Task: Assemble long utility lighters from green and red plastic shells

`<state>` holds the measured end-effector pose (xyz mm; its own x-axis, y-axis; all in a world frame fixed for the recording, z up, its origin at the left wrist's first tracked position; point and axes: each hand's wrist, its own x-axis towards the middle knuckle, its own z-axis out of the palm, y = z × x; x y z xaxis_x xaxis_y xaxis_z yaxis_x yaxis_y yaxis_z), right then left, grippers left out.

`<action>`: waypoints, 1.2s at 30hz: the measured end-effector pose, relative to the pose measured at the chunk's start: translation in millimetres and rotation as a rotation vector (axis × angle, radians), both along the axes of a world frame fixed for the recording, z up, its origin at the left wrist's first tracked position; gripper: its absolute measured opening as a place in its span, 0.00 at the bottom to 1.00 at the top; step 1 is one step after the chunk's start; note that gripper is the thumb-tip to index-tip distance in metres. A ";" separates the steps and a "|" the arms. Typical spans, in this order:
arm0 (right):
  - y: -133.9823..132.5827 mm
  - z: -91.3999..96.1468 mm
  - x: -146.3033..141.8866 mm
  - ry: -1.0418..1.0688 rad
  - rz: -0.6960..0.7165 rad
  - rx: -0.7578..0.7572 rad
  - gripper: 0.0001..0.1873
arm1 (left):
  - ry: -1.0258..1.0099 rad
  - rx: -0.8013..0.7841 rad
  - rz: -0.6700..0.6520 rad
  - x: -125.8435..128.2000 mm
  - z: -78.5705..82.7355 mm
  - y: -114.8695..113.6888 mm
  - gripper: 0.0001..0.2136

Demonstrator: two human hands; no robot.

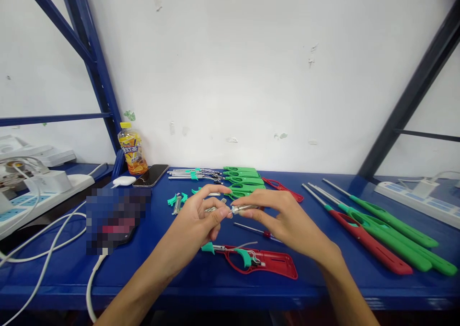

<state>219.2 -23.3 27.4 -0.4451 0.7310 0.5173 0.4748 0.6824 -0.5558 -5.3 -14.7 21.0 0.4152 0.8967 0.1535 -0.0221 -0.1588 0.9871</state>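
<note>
My right hand (291,220) grips a small clear lighter fuel tank (247,207) with a whitish, metallic-looking end pointing left. At that end, the thumb and fingers of my left hand (190,230) are pinched together; anything between them is too small to make out. Below both hands lies an open red lighter handle shell (283,263) with a teal trigger (244,257), a thin tube and a metal rod base inside. A screwdriver (268,233) rests just behind it, partly hidden by my right hand. Small loose parts behind my fingers are mostly covered.
Green handle shells (242,172) and metal rods (187,174) line the back, near a red shell (287,189). Teal pieces with a clear tank (177,203) lie left. Several long lighters (381,235) lie right. A phone (153,175), drink bottle (132,151) and cables (53,249) occupy the left.
</note>
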 end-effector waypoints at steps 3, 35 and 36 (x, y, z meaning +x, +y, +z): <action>2.8 -3.1 -1.0 -0.018 0.029 -0.018 0.14 | -0.042 -0.059 0.029 2.8 -1.6 -3.7 0.21; -4.5 8.1 18.3 -0.069 -0.141 -0.027 0.11 | 0.435 0.348 0.132 17.9 -20.3 -4.9 0.13; -6.9 10.2 22.5 -0.098 -0.149 -0.062 0.11 | 0.528 0.441 0.106 21.0 -24.9 -5.7 0.10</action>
<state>241.7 -30.2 37.7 -0.3754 0.8216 0.4290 0.6222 0.5664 -0.5404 15.7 -20.4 -4.0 0.4484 0.8368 0.3142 0.4811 -0.5221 0.7042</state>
